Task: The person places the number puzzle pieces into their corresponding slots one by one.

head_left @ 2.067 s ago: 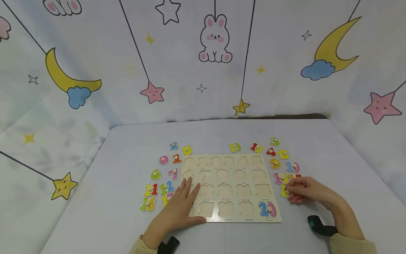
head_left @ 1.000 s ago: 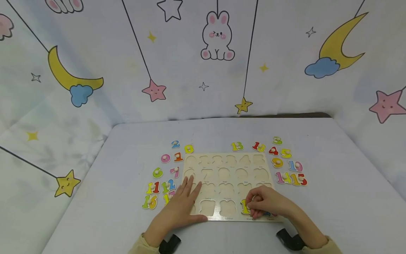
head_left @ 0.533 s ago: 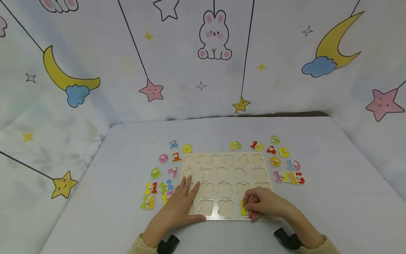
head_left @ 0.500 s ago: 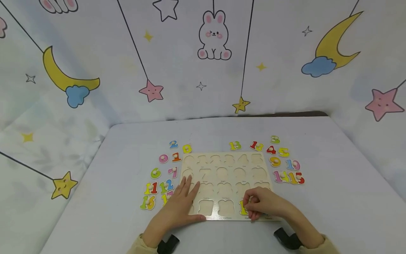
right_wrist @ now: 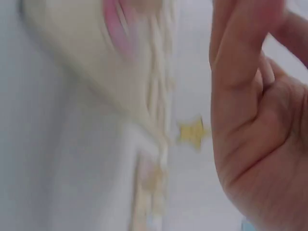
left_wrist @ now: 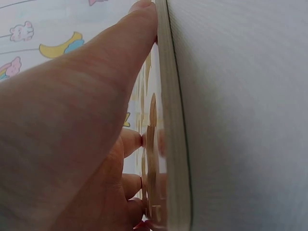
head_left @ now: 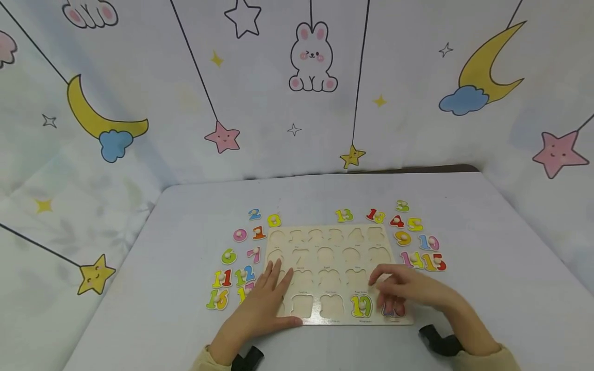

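A pale wooden number board (head_left: 316, 311) lies on the table, most of its recesses bare. My left hand (head_left: 262, 306) rests on its lower left corner with the fingers spread, covering some recesses. The yellow-and-green 19 piece (head_left: 362, 306) sits at the bottom row's nineteen recess. Just right of it, my right hand (head_left: 408, 286) is raised over the board, fingers loosely bent and holding nothing. Those fingers partly cover the blue-and-pink 20 piece (head_left: 386, 310) in the corner recess. In the right wrist view the palm shows beside the blurred board edge.
Loose number pieces flank the board: several on the left, such as the 16 (head_left: 217, 299) and 11 (head_left: 221, 278), and several on the right, such as the 15 (head_left: 434, 262) and 10 (head_left: 429, 242). A 13 (head_left: 344, 215) lies behind it. A printed curtain (head_left: 260, 93) hangs beyond.
My right hand carried the 19 piece from right of the board to the bottom row, let go of it and moved slightly right. My left hand has stayed in place.
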Tool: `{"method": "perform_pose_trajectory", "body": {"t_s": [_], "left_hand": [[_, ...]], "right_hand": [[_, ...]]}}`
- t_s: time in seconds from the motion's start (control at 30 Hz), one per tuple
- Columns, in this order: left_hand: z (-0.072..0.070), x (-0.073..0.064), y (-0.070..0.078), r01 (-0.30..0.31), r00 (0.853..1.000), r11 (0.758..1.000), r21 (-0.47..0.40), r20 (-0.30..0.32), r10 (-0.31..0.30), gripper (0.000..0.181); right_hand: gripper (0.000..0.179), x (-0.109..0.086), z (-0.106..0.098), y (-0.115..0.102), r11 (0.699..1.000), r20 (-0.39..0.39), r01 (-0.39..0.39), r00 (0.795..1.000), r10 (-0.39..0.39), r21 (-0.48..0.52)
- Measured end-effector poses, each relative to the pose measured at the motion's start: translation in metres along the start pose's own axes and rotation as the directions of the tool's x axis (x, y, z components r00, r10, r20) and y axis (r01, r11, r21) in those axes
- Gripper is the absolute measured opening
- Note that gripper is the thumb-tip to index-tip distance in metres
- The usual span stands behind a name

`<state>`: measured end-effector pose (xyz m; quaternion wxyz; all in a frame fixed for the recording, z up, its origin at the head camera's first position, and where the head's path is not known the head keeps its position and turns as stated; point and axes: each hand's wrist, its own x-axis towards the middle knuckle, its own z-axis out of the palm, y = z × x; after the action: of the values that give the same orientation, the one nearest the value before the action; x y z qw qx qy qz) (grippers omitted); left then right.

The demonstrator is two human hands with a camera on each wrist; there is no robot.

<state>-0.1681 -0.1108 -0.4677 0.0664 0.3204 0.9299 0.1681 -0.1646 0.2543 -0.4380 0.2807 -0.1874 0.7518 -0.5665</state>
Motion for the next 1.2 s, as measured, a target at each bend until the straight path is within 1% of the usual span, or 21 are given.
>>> {"method": "perform_pose_trajectory", "body": {"t_s": [0.03, 0.07, 0.1, 0.13, 0.17, 0.2, 0.23, 0.27, 0.3, 0.33, 0.4, 0.47, 0.53, 0.63, 0.67, 0.73, 0.8, 0.9, 1.03, 1.2], "left_hand": [[0.000, 0.000, 0.000, -0.001, 1.000, 1.000, -0.003, -0.001, 0.001, 0.101], [0.001, 0.000, 0.000, -0.002, 1.000, 1.000, -0.002, -0.002, 0.002, 0.101], [0.001, 0.000, 0.000, -0.001, 1.000, 1.000, -0.004, -0.003, 0.001, 0.101], [0.001, 0.000, 0.000, 0.001, 1.000, 1.000, -0.003, -0.003, -0.001, 0.101], [0.001, 0.000, 0.000, 0.003, 1.000, 1.000, -0.005, -0.002, -0.003, 0.101], [0.001, 0.000, -0.001, 0.005, 1.000, 1.000, -0.004, -0.001, -0.005, 0.101], [0.001, 0.000, -0.001, 0.006, 1.000, 1.000, -0.002, -0.001, -0.006, 0.101], [0.002, 0.000, -0.001, 0.007, 1.000, 1.000, -0.002, 0.000, -0.007, 0.102], [0.002, 0.000, -0.001, 0.008, 1.000, 1.000, -0.001, 0.000, -0.008, 0.102], [0.002, 0.000, -0.001, 0.006, 1.000, 1.000, -0.001, -0.001, -0.006, 0.102], [0.002, 0.000, -0.001, 0.004, 1.000, 1.000, -0.002, -0.002, -0.004, 0.102], [0.002, 0.000, -0.001, 0.000, 1.000, 1.000, -0.003, -0.004, 0.000, 0.102], [0.002, 0.000, -0.001, 0.000, 1.000, 1.000, -0.003, -0.005, 0.000, 0.102], [0.002, 0.000, -0.001, 0.002, 1.000, 1.000, 0.001, -0.002, -0.002, 0.102], [0.002, 0.000, -0.001, 0.003, 1.000, 1.000, 0.003, 0.000, -0.003, 0.102], [0.001, 0.000, -0.001, 0.003, 1.000, 1.000, 0.003, 0.001, -0.003, 0.102], [0.000, 0.000, 0.000, 0.003, 1.000, 1.000, 0.002, 0.002, -0.003, 0.102], [0.000, 0.000, 0.000, 0.000, 1.000, 1.000, 0.002, -0.001, 0.000, 0.102], [0.001, 0.001, -0.001, 0.001, 1.000, 1.000, 0.006, 0.000, -0.001, 0.102], [0.002, 0.001, -0.001, 0.006, 1.000, 1.000, 0.016, 0.002, -0.006, 0.102]], "right_hand": [[0.023, -0.007, -0.010, 0.001, 1.000, -0.078, 0.002, 0.997, -0.004, -0.020], [0.026, -0.014, -0.020, 0.003, 0.999, -0.173, -0.005, 0.985, -0.004, -0.051], [0.028, -0.021, -0.031, 0.007, 0.996, -0.276, -0.024, 0.961, -0.001, -0.086], [0.031, -0.029, -0.040, 0.010, 0.991, -0.376, -0.064, 0.926, 0.014, -0.120], [0.034, -0.036, -0.049, 0.015, 0.983, -0.462, -0.112, 0.886, 0.035, -0.142], [0.037, -0.042, -0.056, 0.020, 0.977, -0.525, -0.158, 0.849, 0.061, -0.143], [0.040, -0.047, -0.063, 0.026, 0.973, -0.564, -0.192, 0.821, 0.086, -0.132], [0.043, -0.052, -0.068, 0.032, 0.967, -0.588, -0.226, 0.800, 0.117, -0.114], [0.046, -0.056, -0.072, 0.037, 0.964, -0.596, -0.249, 0.790, 0.146, -0.094], [0.048, -0.058, -0.075, 0.041, 0.962, -0.596, -0.263, 0.784, 0.172, -0.069], [0.050, -0.060, -0.078, 0.047, 0.964, -0.586, -0.264, 0.785, 0.201, -0.023], [0.051, -0.061, -0.080, 0.049, 0.968, -0.569, -0.252, 0.796, 0.205, -0.003], [0.051, -0.060, -0.080, 0.049, 0.969, -0.557, -0.247, 0.802, 0.214, 0.016], [0.051, -0.057, -0.079, 0.046, 0.968, -0.532, -0.248, 0.817, 0.223, 0.025], [0.050, -0.057, -0.078, 0.045, 0.967, -0.530, -0.254, 0.816, 0.230, 0.028], [0.048, -0.055, -0.076, 0.042, 0.964, -0.521, -0.264, 0.823, 0.227, 0.003], [0.045, -0.053, -0.073, 0.040, 0.959, -0.514, -0.278, 0.830, 0.217, -0.044], [0.037, -0.052, -0.069, 0.037, 0.943, -0.513, -0.310, 0.833, 0.206, -0.124], [0.032, -0.050, -0.066, 0.036, 0.924, -0.524, -0.344, 0.825, 0.212, -0.167], [0.035, -0.050, -0.067, 0.035, 0.920, -0.528, -0.348, 0.824, 0.208, -0.180]]}}
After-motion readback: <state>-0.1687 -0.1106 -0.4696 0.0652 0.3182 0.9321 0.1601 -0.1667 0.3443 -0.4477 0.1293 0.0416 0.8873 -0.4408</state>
